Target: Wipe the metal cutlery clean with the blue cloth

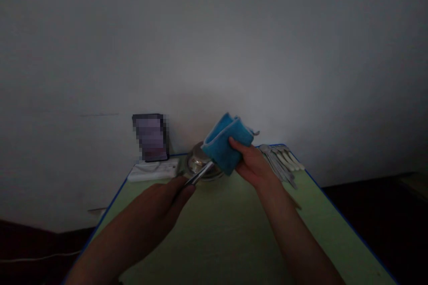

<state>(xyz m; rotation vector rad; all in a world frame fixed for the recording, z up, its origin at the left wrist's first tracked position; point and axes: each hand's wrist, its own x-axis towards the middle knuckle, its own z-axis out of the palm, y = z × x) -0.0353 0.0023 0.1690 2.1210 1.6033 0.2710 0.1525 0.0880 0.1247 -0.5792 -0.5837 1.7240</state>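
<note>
My left hand (pixel 179 189) is closed around the slim, shiny metal handle of a piece of cutlery (pixel 202 173). The far end of that handle runs into a folded blue cloth (pixel 224 149), so its head is hidden and I cannot tell its kind. My right hand (pixel 252 160) grips the cloth, with the thumb lying on its front face. Both hands are raised over the green table (pixel 217 231). Behind the cloth, partly covered by it, a round shiny metal vessel (pixel 197 158) stands near the wall.
Several pieces of metal cutlery (pixel 277 167), some with white handles, lie at the back right of the table. A tablet (pixel 152 138) leans upright at the back left, behind a flat white object (pixel 155 170). The wall (pixel 214 53) closes off the table's far edge.
</note>
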